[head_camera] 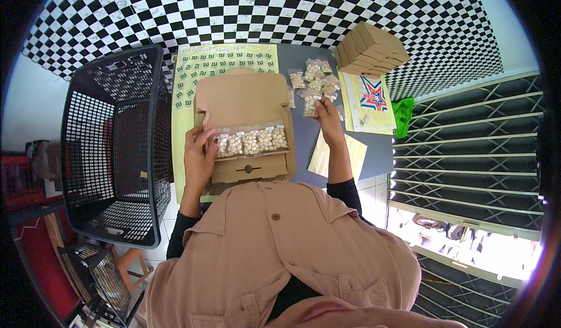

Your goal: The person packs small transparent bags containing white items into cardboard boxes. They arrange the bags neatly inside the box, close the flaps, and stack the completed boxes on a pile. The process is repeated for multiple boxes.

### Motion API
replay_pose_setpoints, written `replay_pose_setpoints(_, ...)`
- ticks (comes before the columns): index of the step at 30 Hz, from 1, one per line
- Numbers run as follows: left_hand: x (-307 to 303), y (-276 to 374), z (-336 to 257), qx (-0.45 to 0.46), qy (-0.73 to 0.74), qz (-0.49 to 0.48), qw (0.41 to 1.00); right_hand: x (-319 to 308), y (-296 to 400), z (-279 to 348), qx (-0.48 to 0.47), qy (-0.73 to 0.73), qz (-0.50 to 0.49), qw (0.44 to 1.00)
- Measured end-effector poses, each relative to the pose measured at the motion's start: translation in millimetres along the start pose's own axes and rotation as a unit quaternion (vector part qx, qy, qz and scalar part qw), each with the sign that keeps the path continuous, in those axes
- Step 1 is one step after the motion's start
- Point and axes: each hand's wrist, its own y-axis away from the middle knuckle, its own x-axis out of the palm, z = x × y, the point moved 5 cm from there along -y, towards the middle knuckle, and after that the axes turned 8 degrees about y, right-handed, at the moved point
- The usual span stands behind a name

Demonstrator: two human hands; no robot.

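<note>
An open cardboard mailer box (242, 92) lies before me on the grey table, its lid raised at the far side. Inside stands a row of small clear plastic bags of pale pellets (250, 142), each with a small white label. My left hand (200, 155) is at the box's left end, its fingers on or beside the leftmost bag; whether they grip it is unclear. My right hand (328, 119) pinches the top edge of another such bag (310, 107) to the right of the box. More filled bags (314, 74) lie in a loose pile just beyond that hand.
A stack of closed cardboard boxes (372, 49) stands at the back right, by yellow sheets with a star print (373, 93). A yellow paper (357, 152) lies near my right forearm. Sticker sheets (186, 76) lie under and behind the open box. A large black plastic basket (155, 152) stands left.
</note>
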Motion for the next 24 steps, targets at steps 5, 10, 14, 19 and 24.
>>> replay_pose_setpoints(5,0.5,-1.9,-1.2,0.062,-0.030,-0.037,0.997,29.4,29.8,57.4,0.035,-0.147,0.106,0.983)
replay_pose_setpoints(10,15.2,-5.5,-34.8,0.140,-0.136,-0.023,0.981,55.1,25.1,76.8,-0.197,0.183,0.175,0.947)
replay_pose_setpoints(14,43.9,-0.5,-55.0,0.169,-0.125,0.101,0.972,80.3,29.0,82.9,-0.240,0.288,0.202,0.905)
replay_pose_setpoints(19,71.5,4.7,-54.7,0.208,-0.125,0.175,0.954,89.3,41.9,86.7,-0.305,0.406,0.161,0.846)
replay_pose_setpoints(24,81.2,6.2,-52.7,0.197,-0.128,0.226,0.945,88.6,57.0,87.6,-0.352,0.410,0.093,0.836)
